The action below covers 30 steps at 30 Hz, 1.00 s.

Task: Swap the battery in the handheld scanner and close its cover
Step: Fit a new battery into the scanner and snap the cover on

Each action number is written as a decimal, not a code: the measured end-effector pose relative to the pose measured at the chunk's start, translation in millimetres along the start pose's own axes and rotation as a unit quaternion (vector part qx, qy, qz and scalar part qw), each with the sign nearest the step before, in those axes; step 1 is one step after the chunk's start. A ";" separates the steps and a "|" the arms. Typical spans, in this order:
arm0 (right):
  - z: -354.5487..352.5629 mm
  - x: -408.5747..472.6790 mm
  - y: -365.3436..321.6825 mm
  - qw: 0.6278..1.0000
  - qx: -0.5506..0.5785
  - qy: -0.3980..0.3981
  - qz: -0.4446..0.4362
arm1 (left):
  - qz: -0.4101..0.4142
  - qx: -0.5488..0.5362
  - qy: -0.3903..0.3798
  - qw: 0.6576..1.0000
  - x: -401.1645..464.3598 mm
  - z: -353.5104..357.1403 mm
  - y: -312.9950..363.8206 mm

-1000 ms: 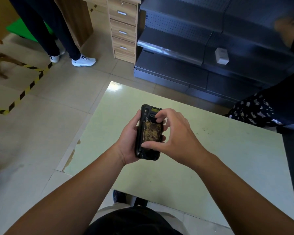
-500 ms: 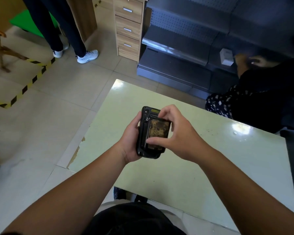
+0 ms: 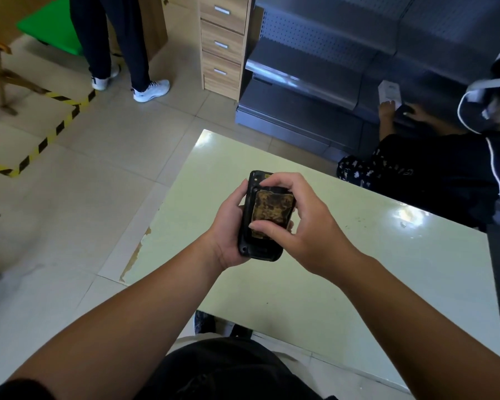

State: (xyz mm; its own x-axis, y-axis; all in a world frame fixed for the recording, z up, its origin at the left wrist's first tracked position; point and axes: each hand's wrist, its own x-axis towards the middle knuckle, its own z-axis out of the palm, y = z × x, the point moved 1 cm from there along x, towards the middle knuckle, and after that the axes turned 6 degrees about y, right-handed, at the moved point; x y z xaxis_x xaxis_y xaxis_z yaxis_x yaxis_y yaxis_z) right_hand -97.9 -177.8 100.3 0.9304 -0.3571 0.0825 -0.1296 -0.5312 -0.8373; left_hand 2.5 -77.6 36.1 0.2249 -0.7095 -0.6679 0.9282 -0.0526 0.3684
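The handheld scanner (image 3: 250, 238) is held back side up above the pale green table (image 3: 387, 284), cradled in the left hand (image 3: 228, 229), whose palm and fingers are wrapped around its left edge and underside. The battery (image 3: 272, 212), worn and mottled yellow-brown, is pinched by the right hand (image 3: 306, 226) between thumb at its near end and fingers curled over its far end, and is seen tilted in the open compartment. Whether it is fully seated cannot be told. No cover is made out
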 end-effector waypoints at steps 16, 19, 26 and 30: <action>11.8 -6.4 9.9 0.997 -0.075 0.011 0.001 | -0.005 0.055 0.003 0.998 -9.3 -8.2 9.5; 20.6 -7.7 18.4 0.984 -0.162 0.052 -0.054 | -0.007 0.058 -0.003 0.998 -9.8 -10.5 7.6; 41.3 -14.9 12.8 0.956 0.060 0.065 0.281 | 0.009 0.072 -0.018 0.997 -9.3 -18.8 6.6; 48.1 -13.4 26.1 0.895 0.277 0.074 0.341 | 0.038 0.118 -0.021 0.992 -11.9 -17.0 5.8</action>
State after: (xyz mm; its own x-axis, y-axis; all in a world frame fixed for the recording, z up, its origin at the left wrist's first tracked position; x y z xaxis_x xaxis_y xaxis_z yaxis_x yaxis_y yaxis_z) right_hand -97.3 -149.9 51.3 0.6390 -0.5732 -0.5129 -0.4212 0.2972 -0.8569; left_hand 10.3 -57.5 35.2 0.2737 -0.7460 -0.6071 0.8133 -0.1574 0.5601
